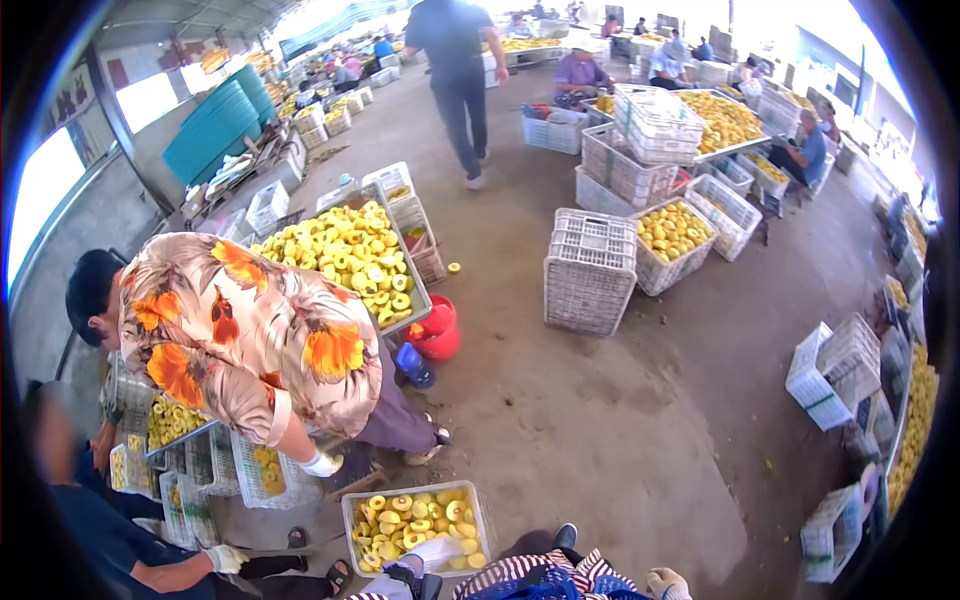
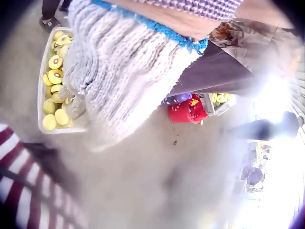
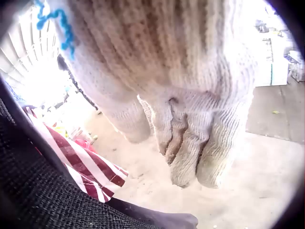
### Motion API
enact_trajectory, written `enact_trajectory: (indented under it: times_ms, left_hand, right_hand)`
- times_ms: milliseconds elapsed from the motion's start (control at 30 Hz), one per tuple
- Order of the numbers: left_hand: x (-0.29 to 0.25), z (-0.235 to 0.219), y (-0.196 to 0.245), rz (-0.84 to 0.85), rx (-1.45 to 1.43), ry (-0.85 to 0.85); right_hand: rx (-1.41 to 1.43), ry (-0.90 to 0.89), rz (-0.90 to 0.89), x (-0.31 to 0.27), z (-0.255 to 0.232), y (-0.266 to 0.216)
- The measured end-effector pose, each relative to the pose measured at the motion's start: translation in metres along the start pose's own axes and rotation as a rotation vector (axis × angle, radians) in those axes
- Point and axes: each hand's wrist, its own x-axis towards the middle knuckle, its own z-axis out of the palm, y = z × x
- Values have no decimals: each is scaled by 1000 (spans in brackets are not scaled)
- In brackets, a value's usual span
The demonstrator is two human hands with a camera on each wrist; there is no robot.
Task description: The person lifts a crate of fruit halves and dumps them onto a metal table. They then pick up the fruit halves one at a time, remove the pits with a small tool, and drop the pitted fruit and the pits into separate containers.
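Concrete floor (image 1: 620,440), white plastic crates (image 1: 590,275) stacked about. Pale plastic tub (image 1: 483,522) of yellow peach halves (image 1: 388,520) on floor, near person in floral shirt (image 1: 240,320). I have gloved left hand (image 1: 438,552) over tub's near edge, fingers down at fruit; whether they grip any, cannot tell. Gloved right hand (image 3: 181,100) hangs near striped cloth (image 3: 90,167), apart from tub, fingers loosely bent, nothing held.

Red bucket (image 1: 436,336) beside blue container (image 1: 415,367)
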Motion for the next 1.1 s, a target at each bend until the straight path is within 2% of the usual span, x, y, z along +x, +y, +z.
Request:
enact_trajectory:
  times_ms: [33,67,100,133,167,200,233,300,333,367,433,467,533,567,600,667,767,833,867,900,967,1033,1100]
  left_hand:
    - [1,-16,16,-4,-2,15]
    - [3,-30,25,34,169,16]
    - [5,-43,37,-38,87,29]
    - [1,-65,65,-108,5,41]
    - [4,-80,82,-178,-78,57]
    - [15,-68,53,-49,-44,179]
    - [28,-88,66,-113,-85,133]
    - [46,-148,110,-252,-175,30]
    - [72,-126,65,-319,-61,104]
    - [89,-154,85,-269,-81,135]
    - [118,-217,132,-403,19,42]
    - [134,-257,165,-375,-18,38]
    - [156,-307,199,-204,-57,256]
    - [162,-329,215,-123,-77,358]
    - [178,-365,230,-143,-101,356]
    - [203,-409,253,-164,-162,373]
    - [243,-435,242,-164,-212,372]
    - [267,-460,242,-270,-202,305]
    - [277,-477,244,-332,-233,276]
    - [290,-495,242,-395,-261,250]
    - [322,-498,218,-424,-247,410]
    - [347,-522,211,-547,-372,381]
    - [369,-568,226,-576,-278,273]
  right_hand:
    - [-93,-34,18,18,-13,-23]
    - [-184,-67,40,41,-20,-41]
    - [-272,-100,65,62,-23,-56]
    - [-298,-13,-57,78,-24,-68]
    - [-326,-22,-109,93,-31,-89]
    - [-356,-30,-166,110,-40,-119]
    - [-387,-41,-224,127,-50,-151]
    - [-365,-89,-200,157,-69,-213]
    - [-354,-104,-192,178,-82,-248]
    - [-337,-96,-193,198,-90,-278]
    - [-298,-80,-174,230,-108,-326]
    - [-315,-39,-256,251,-118,-351]
    - [-333,20,-402,282,-130,-393]
    - [-374,-10,-419,295,-141,-426]
    - [-327,73,-455,323,-154,-477]
    - [-316,67,-459,360,-175,-533]
    - [-468,139,-533,437,-206,-603]
    - [-558,180,-556,490,-226,-654]
    - [-600,189,-499,518,-235,-682]
    - [-564,199,-518,554,-244,-702]
    - [-673,309,-570,635,-257,-735]
    - [-695,351,-541,698,-277,-774]
    - [-696,389,-515,763,-292,-798]
